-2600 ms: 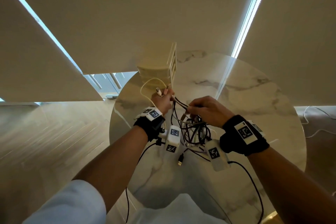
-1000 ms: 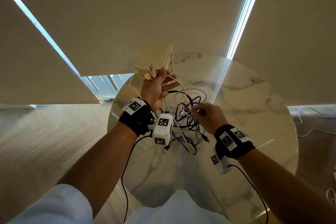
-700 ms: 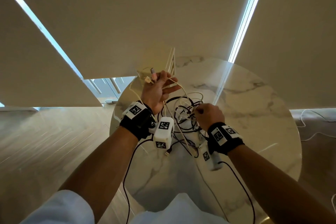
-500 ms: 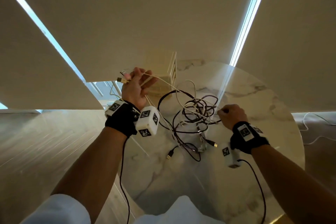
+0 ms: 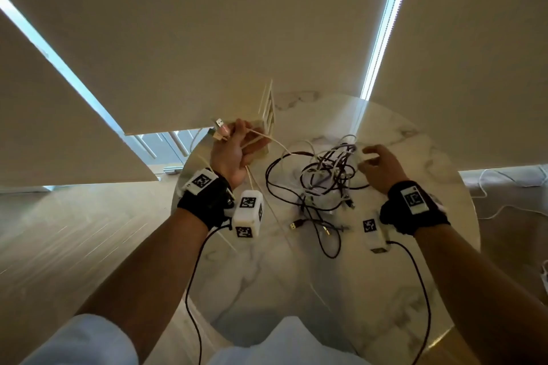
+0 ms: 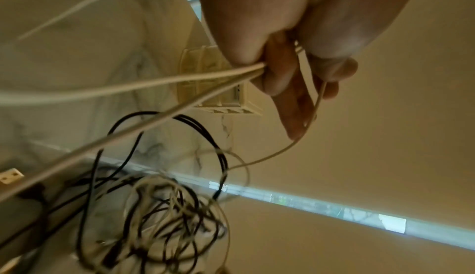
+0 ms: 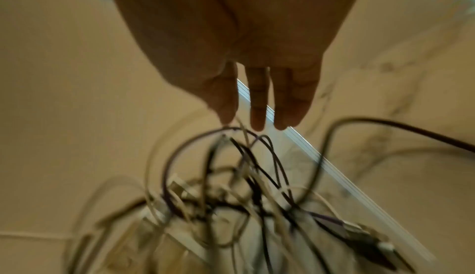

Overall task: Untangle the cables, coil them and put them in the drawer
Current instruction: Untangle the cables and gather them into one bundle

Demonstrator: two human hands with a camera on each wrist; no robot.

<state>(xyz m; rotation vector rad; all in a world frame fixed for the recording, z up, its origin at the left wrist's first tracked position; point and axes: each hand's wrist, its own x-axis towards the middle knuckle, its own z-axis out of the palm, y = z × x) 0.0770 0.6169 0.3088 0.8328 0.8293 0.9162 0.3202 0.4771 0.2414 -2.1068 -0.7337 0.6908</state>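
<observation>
Cables (image 5: pixel 324 175) lie in a loose knot of black and white strands on the round marble table (image 5: pixel 415 163), between the two hands and a little nearer the right one. One white cable (image 5: pixel 268 139) leaves the knot and runs up and to the left, its long axis slanting from the heap toward the left hand (image 5: pixel 234 151); its plug ends (image 5: pixel 218 124) stick out past the fingers, pointing up and away from the person. A black loop (image 5: pixel 272 169) arcs out on the left side of the knot, and a USB plug (image 5: pixel 293 225) lies on the near side, pointing toward the left.

Raised above the table with its back to the head camera, the left hand has its fingers (image 6: pixel 280 75) curled round several white strands. The right hand (image 5: pixel 381 166) hovers at the right edge of the knot, fingers (image 7: pixel 257 99) straight and slightly spread, tips just beside the top strands; whether they touch is unclear through blur. A cream drawer unit (image 5: pixel 268 115) stands beyond the left hand
</observation>
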